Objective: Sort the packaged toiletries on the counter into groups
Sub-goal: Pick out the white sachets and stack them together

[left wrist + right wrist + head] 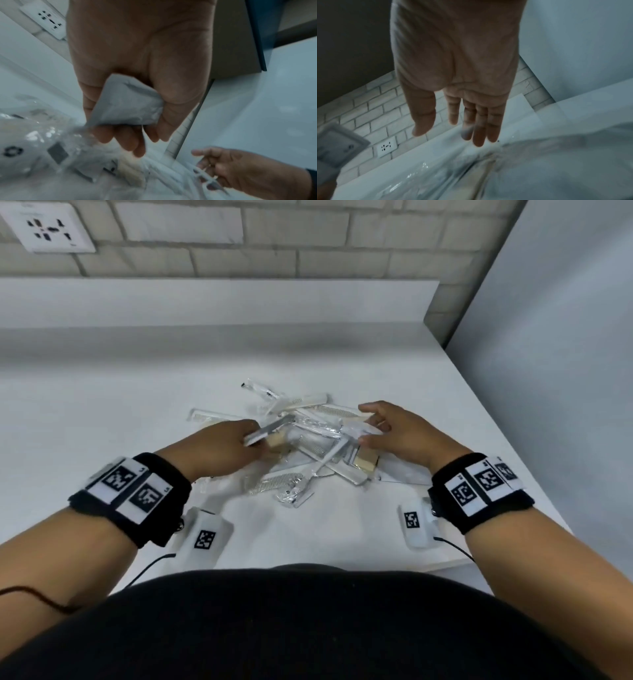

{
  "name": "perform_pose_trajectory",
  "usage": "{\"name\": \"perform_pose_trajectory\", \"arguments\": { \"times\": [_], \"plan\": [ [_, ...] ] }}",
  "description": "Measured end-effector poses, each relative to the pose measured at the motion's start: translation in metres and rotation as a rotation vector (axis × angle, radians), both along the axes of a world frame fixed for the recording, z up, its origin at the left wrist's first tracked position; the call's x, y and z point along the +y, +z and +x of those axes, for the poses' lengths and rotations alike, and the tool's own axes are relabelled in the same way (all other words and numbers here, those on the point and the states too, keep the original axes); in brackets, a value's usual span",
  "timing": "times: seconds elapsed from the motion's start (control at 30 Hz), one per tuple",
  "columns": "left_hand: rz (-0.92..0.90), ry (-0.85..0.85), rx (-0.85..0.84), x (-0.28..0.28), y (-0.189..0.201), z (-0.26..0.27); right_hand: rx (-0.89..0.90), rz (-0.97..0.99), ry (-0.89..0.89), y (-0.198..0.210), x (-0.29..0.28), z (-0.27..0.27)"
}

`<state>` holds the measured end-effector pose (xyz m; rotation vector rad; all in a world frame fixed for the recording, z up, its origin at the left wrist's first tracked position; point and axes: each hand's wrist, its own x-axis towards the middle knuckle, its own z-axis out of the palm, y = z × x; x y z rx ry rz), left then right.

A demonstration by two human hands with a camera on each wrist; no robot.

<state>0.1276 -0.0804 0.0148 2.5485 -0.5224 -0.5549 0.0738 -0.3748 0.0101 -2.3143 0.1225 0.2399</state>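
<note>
We've got one jumbled pile of packaged toiletries (308, 446) mid-counter (102, 392), nothing split into groups yet, so by our read sorting is barely begun. Our left hand (222, 450) sits at the pile's left edge w/ fingers and thumb curled round a flat white sachet (126, 104); the left wrist view shows it pinched in the palm, clear of the heap, probably so we can carry it off to start a group. What's inside it we can't tell.

Our right hand (400, 436) hovers over the pile's right side, fingers straight and spread, holding nothing (right wrist view confirms an empty palm). It's likely poised to pick the next item or steady the heap.

In the pile: wrapped combs (310, 400) at the far side, another comb (277, 482) near us, long thin white wrapped pieces crossing the middle, tan flat packets (364, 462) under them. All overlap, so pulling one may drag its neighbours. Bare counter lies left & far of the pile: room for groups.
</note>
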Motion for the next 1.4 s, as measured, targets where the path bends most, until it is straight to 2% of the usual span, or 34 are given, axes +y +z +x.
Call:
{"name": "perform_pose_trajectory", "arguments": {
  "times": [0.03,0.1,0.23,0.3,0.4,0.47,0.53,0.63,0.8,0.9,1.0,1.1,1.2,1.3,1.4],
  "plan": [
    [0.070,-0.013,-0.024,-0.005,-0.002,0.001,-0.044,-0.023,-0.020,0.001,-0.002,0.001],
    [0.164,0.001,-0.062,-0.005,-0.005,0.006,-0.067,-0.215,-0.029,0.003,-0.017,-0.002],
    [0.214,0.089,-0.090,0.004,-0.005,0.015,0.262,-0.575,0.064,-0.005,-0.043,-0.020],
    [0.215,0.105,-0.079,0.001,-0.004,0.015,0.336,-0.631,0.120,-0.012,-0.041,-0.021],
    [0.207,0.100,-0.103,-0.011,0.000,0.016,0.319,-0.745,0.204,-0.007,-0.037,-0.012],
    [0.187,0.102,-0.124,-0.019,0.004,0.020,0.288,-0.808,0.193,0.002,-0.043,-0.005],
    [0.140,0.120,-0.121,-0.026,0.007,0.026,0.343,-0.762,0.148,0.004,-0.051,0.000],
    [0.089,0.089,-0.115,-0.040,0.010,0.030,0.424,-0.774,0.196,-0.004,-0.047,0.000],
    [0.202,-0.203,-0.126,-0.094,0.006,0.030,0.223,-0.872,0.280,-0.015,-0.036,0.009],
    [0.353,-0.246,-0.198,-0.130,-0.006,0.029,0.171,-0.736,0.260,-0.017,-0.039,0.016],
    [0.415,-0.218,-0.214,-0.155,-0.012,0.028,0.125,-0.592,0.138,-0.019,-0.044,0.024],
    [0.444,-0.214,-0.206,-0.169,-0.010,0.027,0.119,-0.631,0.005,-0.026,-0.045,0.028],
    [0.449,-0.208,-0.170,-0.173,-0.010,0.027,0.210,-0.596,-0.115,-0.029,-0.046,0.036],
    [0.399,-0.205,-0.120,-0.170,-0.013,0.029,0.282,-0.483,-0.169,-0.029,-0.049,0.047],
    [0.286,-0.160,-0.082,-0.160,-0.014,0.034,0.273,-0.426,-0.203,-0.031,-0.051,0.050]
  ]
}}
